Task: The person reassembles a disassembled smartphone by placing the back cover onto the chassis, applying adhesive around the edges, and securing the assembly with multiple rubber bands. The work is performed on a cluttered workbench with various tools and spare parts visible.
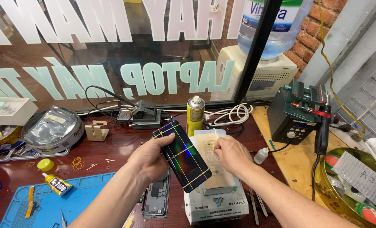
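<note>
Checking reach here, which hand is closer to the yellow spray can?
Right. The right hand rests on the heating plate just below the spray can; the left hand holds the phone farther left.

— Single view only, worn on the head, looking down and forward over a dark red worktable (112, 145).

— Facing which way?

— Toward a glass pane (112, 50) with mirrored lettering at the table's far edge; brick wall (319, 29) and water dispenser (259, 71) at upper right.

— How near?

— Close. Both forearms entering from the bottom edge, left hand (147, 160) and right hand (232, 156) near frame centre, at arm's length. Blue mat (48, 207) cut off at lower left, round tin (340, 198) cut off at lower right.

— Tilt?

— Roughly level, slight wide-angle bending at the sides.

— Shared ground with another view?

— None; only this one camera.
</note>
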